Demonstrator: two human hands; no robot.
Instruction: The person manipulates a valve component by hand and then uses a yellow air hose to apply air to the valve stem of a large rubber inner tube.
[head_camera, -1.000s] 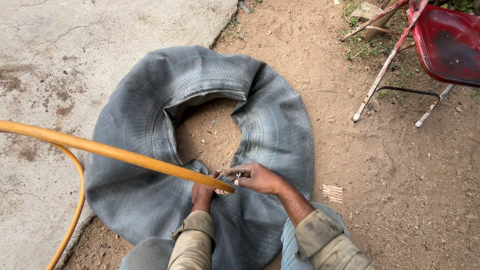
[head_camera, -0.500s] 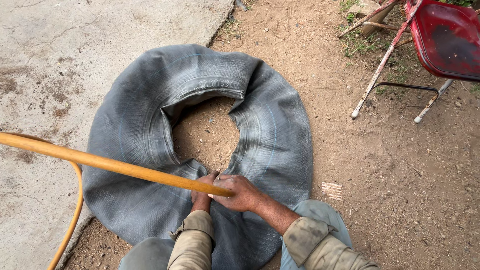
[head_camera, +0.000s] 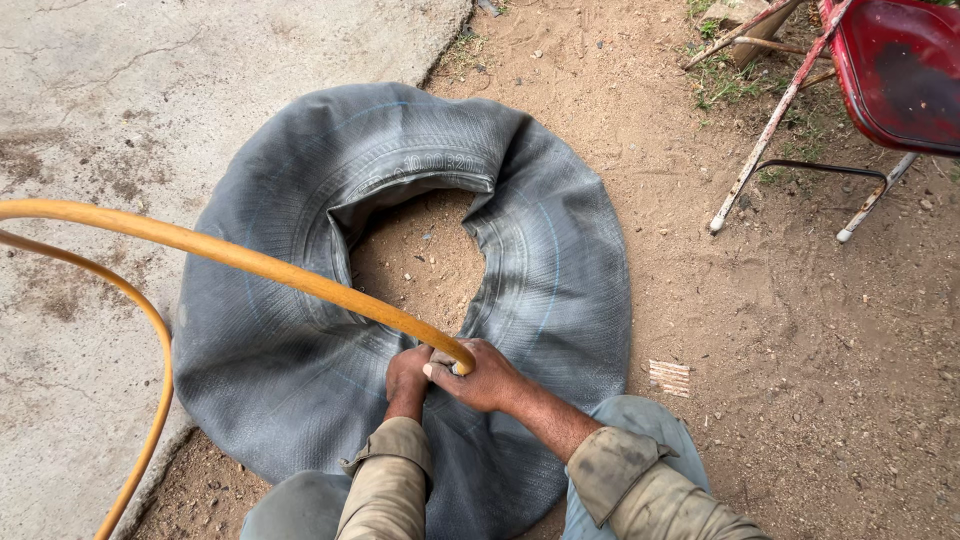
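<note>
sleeves: olive, rolled, grimy | trousers: grey-blue | hands (head_camera: 455, 375): bare

The hose end and whatever it meets on the inner tube (head_camera: 400, 300) are covered by the right hand (head_camera: 485, 378) and left hand (head_camera: 407, 375). The yellow hose (head_camera: 230, 255) is cut off at the left edge, and the red chair (head_camera: 895, 70), possibly a folding one, at the top right corner.
</note>
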